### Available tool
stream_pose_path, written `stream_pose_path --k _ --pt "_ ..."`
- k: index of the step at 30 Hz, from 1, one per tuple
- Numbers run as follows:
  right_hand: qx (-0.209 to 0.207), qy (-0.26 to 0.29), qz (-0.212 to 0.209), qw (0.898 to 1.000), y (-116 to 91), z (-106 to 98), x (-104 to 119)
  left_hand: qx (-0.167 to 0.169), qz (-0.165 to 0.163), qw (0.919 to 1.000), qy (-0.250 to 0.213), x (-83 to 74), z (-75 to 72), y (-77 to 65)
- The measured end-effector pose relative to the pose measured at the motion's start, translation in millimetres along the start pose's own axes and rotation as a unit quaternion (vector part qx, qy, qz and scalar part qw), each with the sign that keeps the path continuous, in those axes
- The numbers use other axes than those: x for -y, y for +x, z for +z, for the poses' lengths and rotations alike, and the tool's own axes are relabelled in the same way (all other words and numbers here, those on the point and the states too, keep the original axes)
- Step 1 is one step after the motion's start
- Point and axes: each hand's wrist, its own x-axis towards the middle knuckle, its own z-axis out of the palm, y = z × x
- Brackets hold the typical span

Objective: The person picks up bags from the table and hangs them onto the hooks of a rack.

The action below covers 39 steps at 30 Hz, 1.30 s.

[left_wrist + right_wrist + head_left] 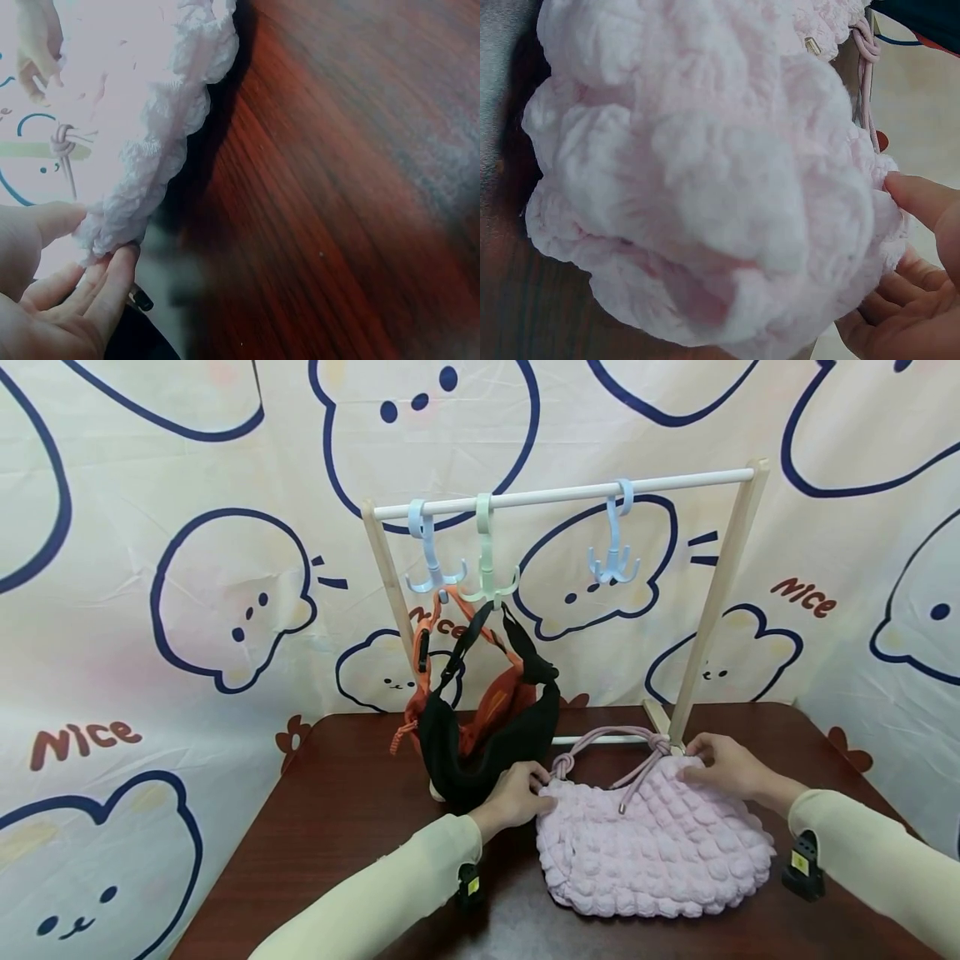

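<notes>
A puffy pale pink handbag [652, 843] with a knotted pink cord handle [611, 732] stands at the front right of the table. My left hand [517, 793] pinches its upper left corner; the left wrist view shows thumb and fingers on either side of the puffy edge [112, 232]. At the upper right corner, my right hand [723, 766] holds the bag between thumb and fingers, as the right wrist view also shows. Just left of the pink bag, a black bag [491, 760] and an orange bag [498, 702] hang from hooks, close behind my left hand.
A rack with a white rail [555, 496] and wooden posts [720, 602] stands at the back. Blue hooks [431, 556], a green hook [487, 552] and another blue hook [615, 543] at right hang on it. The dark wooden table [330, 827] lies beneath.
</notes>
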Motion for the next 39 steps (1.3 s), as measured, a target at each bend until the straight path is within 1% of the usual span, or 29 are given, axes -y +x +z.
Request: stream_pose_path --k 6,14,22,27,31,34,39 --pt "0.023 0.003 -0.020 1.000 -7 -2 -2 0.012 0.004 0.9999 0.000 1.9 -0.6 -2.9" --pt "0.074 0.013 -0.017 0.997 -12 -6 -7 0.016 0.014 0.9998 0.004 4.6 -3.5 -4.9" --pt "0.118 0.024 -0.032 0.992 -17 -9 -11 0.029 0.021 0.9993 0.009 5.2 -5.4 -10.0" --pt "0.142 0.042 -0.042 0.988 -20 -10 -13 0.041 0.019 0.9987 0.022 5.0 -6.5 -14.5" --pt "0.160 0.044 -0.050 0.985 -21 -11 -15 0.048 0.027 0.9980 0.031 4.3 -7.2 -17.6" --pt "0.174 0.044 -0.050 0.983 -22 -11 -16 0.052 0.035 0.9973 0.038 4.5 -7.6 -19.5" --pt "0.189 0.043 -0.045 0.980 -24 -12 -17 0.062 0.034 0.9967 0.042 4.2 -8.4 -22.2"
